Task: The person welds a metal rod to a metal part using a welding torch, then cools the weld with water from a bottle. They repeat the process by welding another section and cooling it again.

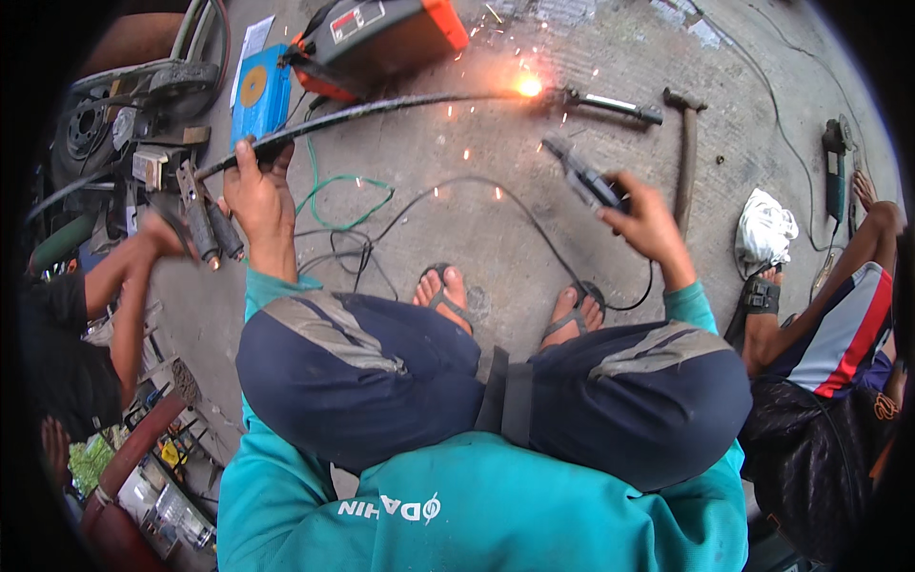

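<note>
My left hand [257, 191] is closed on a long dark metal rod [400, 103], held slightly raised at the left. Its right end meets a short metal fitting with a silver shaft [615, 103] on the concrete. A bright orange glow [529, 84] with flying sparks is at that junction, hiding part of it. My right hand [631, 214] grips a dark welding electrode holder [586, 176] with a cable, its tip pointing up-left below the glow. A long-handled hammer [686, 162] lies to the right of this hand.
An orange-grey welding machine [381, 43], blue box [253, 95], cables [343, 186], white cloth [765, 224] and angle grinder [836, 172] are around. Wheels and metal parts [91, 133] crowd the left. A person's legs [124, 276] show at left, another's [820, 315] at right.
</note>
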Available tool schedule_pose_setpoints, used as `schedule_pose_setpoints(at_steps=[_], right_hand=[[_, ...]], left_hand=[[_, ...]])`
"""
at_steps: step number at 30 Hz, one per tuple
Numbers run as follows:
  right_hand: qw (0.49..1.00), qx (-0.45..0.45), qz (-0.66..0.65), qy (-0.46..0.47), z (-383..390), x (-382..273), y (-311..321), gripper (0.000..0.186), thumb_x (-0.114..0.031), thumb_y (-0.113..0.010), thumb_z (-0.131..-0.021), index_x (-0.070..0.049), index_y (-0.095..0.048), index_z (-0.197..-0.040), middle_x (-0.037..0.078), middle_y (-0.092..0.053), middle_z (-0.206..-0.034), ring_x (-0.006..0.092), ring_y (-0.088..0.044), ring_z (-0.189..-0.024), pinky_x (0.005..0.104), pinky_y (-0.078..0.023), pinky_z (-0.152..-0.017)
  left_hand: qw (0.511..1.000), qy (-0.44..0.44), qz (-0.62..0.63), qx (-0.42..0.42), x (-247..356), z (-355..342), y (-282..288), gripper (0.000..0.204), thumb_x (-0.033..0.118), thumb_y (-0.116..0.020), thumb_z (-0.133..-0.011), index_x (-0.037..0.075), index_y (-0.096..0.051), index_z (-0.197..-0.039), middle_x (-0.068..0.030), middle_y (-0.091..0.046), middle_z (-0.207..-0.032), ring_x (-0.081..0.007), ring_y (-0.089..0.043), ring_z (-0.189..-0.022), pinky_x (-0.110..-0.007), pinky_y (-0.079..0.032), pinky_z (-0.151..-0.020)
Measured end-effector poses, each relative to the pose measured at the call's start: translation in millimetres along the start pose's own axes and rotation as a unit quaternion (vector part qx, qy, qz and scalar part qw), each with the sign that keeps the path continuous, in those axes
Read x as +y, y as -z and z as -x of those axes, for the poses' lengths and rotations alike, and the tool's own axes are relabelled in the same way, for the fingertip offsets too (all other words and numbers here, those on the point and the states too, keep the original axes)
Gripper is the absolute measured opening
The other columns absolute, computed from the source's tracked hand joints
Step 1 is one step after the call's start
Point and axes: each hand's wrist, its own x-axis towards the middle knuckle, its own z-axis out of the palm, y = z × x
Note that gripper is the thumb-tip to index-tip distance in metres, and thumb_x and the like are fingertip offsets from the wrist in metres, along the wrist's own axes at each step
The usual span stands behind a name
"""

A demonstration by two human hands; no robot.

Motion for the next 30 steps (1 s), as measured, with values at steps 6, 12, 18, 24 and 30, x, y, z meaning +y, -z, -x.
schedule_pose_setpoints(at_steps=[6, 12, 18, 24, 30], right_hand=[[0.988, -0.083, 0.038, 0.127, -41, 40, 0, 0.053, -0.022, -0.080, -0.082, -0.003, -0.065, -0.129, 0.022, -0.071, -0.116, 0.0398, -0.069, -0.107, 0.0452, -0.055, -0.092], [0.962, -0.183, 0.126, 0.158, -91, 12, -16, 0.048, -0.031, -0.075, -0.090, 0.000, -0.067, -0.126, 0.022, -0.071, -0.113, 0.0411, -0.068, -0.105, 0.0473, -0.054, -0.093], [0.911, -0.119, 0.332, 0.215, -87, -10, 16, 0.036, -0.030, -0.080, -0.082, -0.007, -0.072, -0.109, 0.013, -0.066, -0.105, 0.0347, -0.062, -0.105, 0.0478, -0.052, -0.090], [0.972, 0.179, 0.134, 0.077, -168, -20, 159, 0.041, -0.032, -0.084, -0.083, 0.000, -0.069, -0.106, 0.013, -0.073, -0.087, 0.0258, -0.070, -0.080, 0.0399, -0.055, -0.074], [0.839, 0.506, -0.069, 0.188, -379, -22, 290, 0.137, -0.039, -0.102, -0.057, 0.013, -0.021, -0.154, 0.037, -0.045, -0.148, 0.0427, -0.050, -0.137, 0.0448, -0.043, -0.115]], left_hand=[[0.999, 0.027, -0.002, 0.022, -3, -4, 0, 0.045, 0.033, -0.053, -0.110, -0.008, -0.056, -0.128, -0.0183, -0.062, -0.121, -0.0263, -0.065, -0.108, -0.055, -0.057, -0.096], [0.998, 0.060, -0.010, 0.026, 7, 3, -3, 0.041, 0.033, -0.053, -0.110, -0.004, -0.057, -0.127, -0.0102, -0.068, -0.112, -0.0190, -0.069, -0.099, -0.040, -0.062, -0.087], [0.998, 0.063, -0.024, 0.014, 17, 9, -1, 0.039, 0.032, -0.054, -0.110, -0.004, -0.058, -0.122, -0.0121, -0.067, -0.114, -0.0194, -0.069, -0.101, -0.041, -0.062, -0.087], [0.992, 0.105, -0.057, 0.039, 26, 14, -6, 0.037, 0.032, -0.053, -0.110, -0.002, -0.057, -0.124, -0.0124, -0.069, -0.108, -0.0221, -0.072, -0.095, -0.040, -0.063, -0.084], [0.990, 0.122, -0.068, 0.023, 34, 22, -2, 0.037, 0.029, -0.052, -0.111, -0.002, -0.052, -0.130, -0.0130, -0.069, -0.107, -0.0233, -0.072, -0.094, -0.039, -0.063, -0.083]])
